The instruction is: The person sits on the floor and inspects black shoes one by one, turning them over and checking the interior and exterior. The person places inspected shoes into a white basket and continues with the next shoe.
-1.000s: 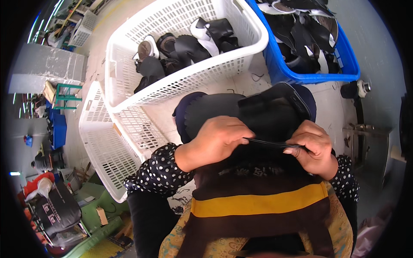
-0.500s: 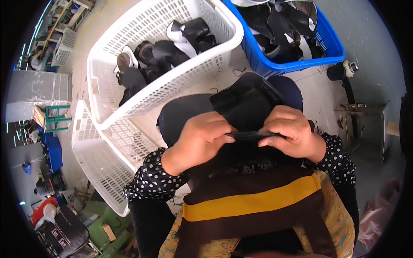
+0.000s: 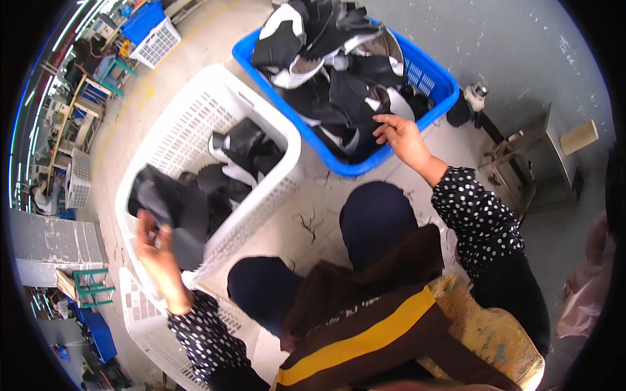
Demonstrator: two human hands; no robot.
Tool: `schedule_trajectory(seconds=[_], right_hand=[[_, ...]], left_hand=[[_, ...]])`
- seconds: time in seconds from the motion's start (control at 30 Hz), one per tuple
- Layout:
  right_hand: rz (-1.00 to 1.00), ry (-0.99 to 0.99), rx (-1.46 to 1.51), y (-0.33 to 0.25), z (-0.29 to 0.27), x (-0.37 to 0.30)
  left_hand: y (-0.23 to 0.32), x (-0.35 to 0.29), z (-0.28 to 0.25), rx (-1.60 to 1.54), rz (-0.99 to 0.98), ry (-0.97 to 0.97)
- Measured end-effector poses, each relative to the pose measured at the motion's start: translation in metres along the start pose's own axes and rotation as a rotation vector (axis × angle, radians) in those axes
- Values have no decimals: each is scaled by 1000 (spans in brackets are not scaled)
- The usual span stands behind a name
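My left hand is over the near left side of the white plastic basket, gripping a limp black shoe upper by its edge. That piece hangs partly across the basket's rim. More black uppers, some showing white lining, lie inside. My right hand reaches to the near right rim of the blue basket, fingers stretched out and apart, holding nothing. Heaped in the blue basket are black shoe uppers with white and brown linings. The right fingertips are close to the pile; I cannot tell whether they touch it.
Between the baskets and my dark-clad knees, loose threads lie on the floor. A second white basket sits below the first. At right are a grey wall and a metal stand. A green-framed stool stands far left.
Both hands were together over my lap on a black upper. The left has since carried a black upper to the white basket; the right has moved to the blue basket. The view has shifted.
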State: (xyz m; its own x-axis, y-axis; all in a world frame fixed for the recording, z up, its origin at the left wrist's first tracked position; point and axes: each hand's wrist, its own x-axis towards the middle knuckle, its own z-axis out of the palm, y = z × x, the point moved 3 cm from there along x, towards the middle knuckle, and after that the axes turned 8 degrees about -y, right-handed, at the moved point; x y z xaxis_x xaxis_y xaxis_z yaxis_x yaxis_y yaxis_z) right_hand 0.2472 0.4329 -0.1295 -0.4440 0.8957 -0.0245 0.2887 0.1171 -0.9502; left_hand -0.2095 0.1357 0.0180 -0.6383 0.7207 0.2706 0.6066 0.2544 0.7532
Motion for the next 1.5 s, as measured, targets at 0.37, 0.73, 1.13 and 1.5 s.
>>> schedule_trajectory(seconds=[0.37, 0.73, 1.13, 1.5], right_hand=[[154, 83, 403, 12, -29, 208], [282, -1, -800, 61, 64, 197], [-58, 145, -981, 49, 25, 185], [-321, 102, -1046, -78, -52, 133]], left_hand=[[2, -81, 139, -218, -55, -523], [-5, -81, 138, -362, -209, -581], [-4, -84, 131, -321, -183, -527], [-9, -87, 135, -394, -145, -557]])
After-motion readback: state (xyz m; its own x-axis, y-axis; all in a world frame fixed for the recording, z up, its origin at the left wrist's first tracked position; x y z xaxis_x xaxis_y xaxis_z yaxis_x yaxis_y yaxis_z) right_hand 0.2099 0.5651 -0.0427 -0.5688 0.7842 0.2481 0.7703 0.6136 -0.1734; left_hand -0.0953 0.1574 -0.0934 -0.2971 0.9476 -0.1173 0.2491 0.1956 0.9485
